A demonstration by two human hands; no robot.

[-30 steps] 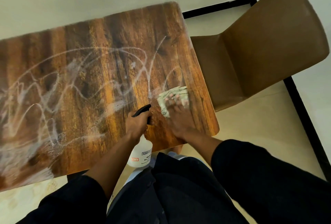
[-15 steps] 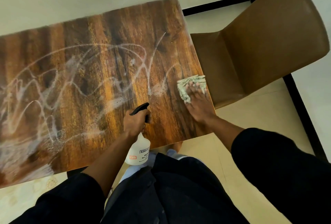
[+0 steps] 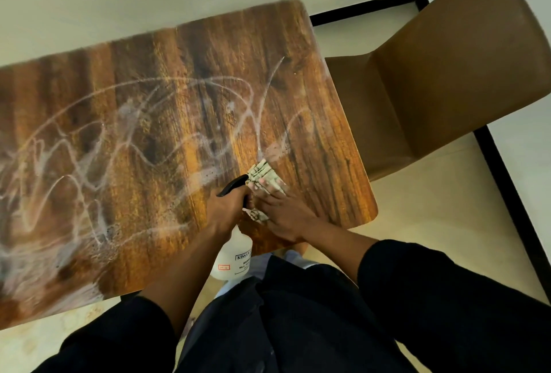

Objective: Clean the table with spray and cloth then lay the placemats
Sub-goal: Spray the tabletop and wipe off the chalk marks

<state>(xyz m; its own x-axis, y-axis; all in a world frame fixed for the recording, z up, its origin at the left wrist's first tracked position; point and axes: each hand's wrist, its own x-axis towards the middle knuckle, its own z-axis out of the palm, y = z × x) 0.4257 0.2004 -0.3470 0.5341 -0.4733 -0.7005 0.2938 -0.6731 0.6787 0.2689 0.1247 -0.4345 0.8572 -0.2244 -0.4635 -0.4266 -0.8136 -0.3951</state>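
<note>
A wooden table [image 3: 167,98] carries white streaks of spray across most of its top. My left hand [image 3: 223,211] grips the neck of a white spray bottle [image 3: 234,256] with a black trigger head, held at the table's near edge. Right beside it, my right hand [image 3: 283,208] presses a folded, pale patterned cloth [image 3: 262,173] flat on the table with straight fingers. The cloth lies near the right end of the table, at the edge of the streaks. No placemats are in view.
A brown upholstered chair [image 3: 441,74] stands against the table's right end. A pale wall runs along the table's far side. Beige floor with a black border strip [image 3: 507,182] lies to the right. My dark-clothed legs are close to the near edge.
My right hand has slid the cloth leftward from the table's right edge back toward the bottle hand. The left hand and bottle have stayed in place.
</note>
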